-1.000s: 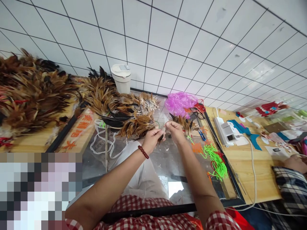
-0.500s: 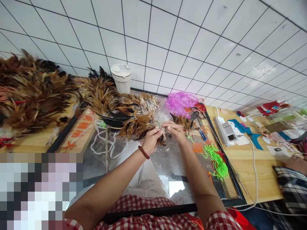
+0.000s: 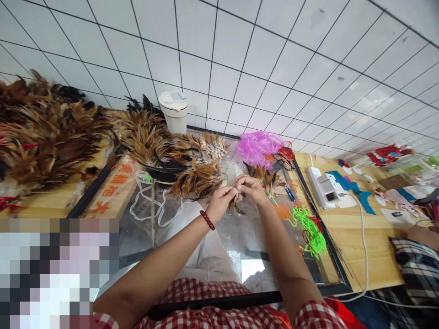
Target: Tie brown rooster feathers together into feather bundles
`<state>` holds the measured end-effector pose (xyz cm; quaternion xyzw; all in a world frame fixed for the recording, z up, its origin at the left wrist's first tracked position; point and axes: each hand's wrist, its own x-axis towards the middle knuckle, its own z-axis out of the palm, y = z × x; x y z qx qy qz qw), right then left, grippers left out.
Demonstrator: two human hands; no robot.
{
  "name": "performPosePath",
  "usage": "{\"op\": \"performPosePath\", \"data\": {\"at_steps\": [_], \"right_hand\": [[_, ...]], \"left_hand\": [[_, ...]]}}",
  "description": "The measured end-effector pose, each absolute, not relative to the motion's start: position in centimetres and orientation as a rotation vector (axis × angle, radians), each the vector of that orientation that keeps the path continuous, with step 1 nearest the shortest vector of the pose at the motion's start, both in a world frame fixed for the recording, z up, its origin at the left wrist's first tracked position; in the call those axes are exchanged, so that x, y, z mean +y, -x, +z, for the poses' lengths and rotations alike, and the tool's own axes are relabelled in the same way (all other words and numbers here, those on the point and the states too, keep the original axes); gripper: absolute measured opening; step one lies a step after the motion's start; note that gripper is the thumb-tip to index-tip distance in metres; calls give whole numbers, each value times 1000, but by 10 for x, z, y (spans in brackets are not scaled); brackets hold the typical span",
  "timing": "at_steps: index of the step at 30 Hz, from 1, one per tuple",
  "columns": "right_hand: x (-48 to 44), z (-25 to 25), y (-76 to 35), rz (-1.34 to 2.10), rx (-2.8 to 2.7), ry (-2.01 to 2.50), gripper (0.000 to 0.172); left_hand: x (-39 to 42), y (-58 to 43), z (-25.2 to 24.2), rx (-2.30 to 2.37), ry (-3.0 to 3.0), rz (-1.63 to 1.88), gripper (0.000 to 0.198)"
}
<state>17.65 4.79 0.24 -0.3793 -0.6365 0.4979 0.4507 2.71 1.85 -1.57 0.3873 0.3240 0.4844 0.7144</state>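
My left hand (image 3: 221, 202) and my right hand (image 3: 252, 189) meet over the glass tabletop, fingertips pinched close together. Between them hangs a small bunch of brown feathers (image 3: 236, 209), its tips pointing down. The left fingers are closed on it. My right thumb and finger pinch at its top end, where any fine thread or quill is too small to make out. Just left of my hands lies a pile of brown and black feathers (image 3: 197, 178). A smaller feather bundle (image 3: 267, 176) with green ties rests beyond my right hand.
A lidded white cup (image 3: 174, 114) stands by the tiled wall. Behind my right hand is a pink plastic bag (image 3: 257, 146). Green cords (image 3: 312, 230) and a blue-handled tool (image 3: 290, 193) lie rightward, near a power strip (image 3: 322, 187). A person's plaid sleeve (image 3: 414, 265) shows far right.
My right hand has come slightly down and left, so both hands' fingertips now meet. The feather bunch has shifted a little and hangs lower between them.
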Motion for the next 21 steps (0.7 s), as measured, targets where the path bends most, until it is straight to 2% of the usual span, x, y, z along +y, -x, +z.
{"op": "performPosePath", "data": {"at_steps": [6,9,12,16,21], "right_hand": [[51,-3,-171,1163,-1527,1055,26],[56,-13,-172,1025,-1531,1200,20],[59,-17,-177,844,-1779,1277,12],[58,-19,-178,579,-1995,1392,22],[59,-26,-170,404,-2097,1534,14]], "left_hand": [[16,-24,-14,650,-835,1008,32],[8,-22,-10,493,-1032,744,31],[1,-22,-8,406,-1182,530,34],[-1,-23,-10,395,-1209,514,36],[1,-21,-8,403,-1167,516,37]]}}
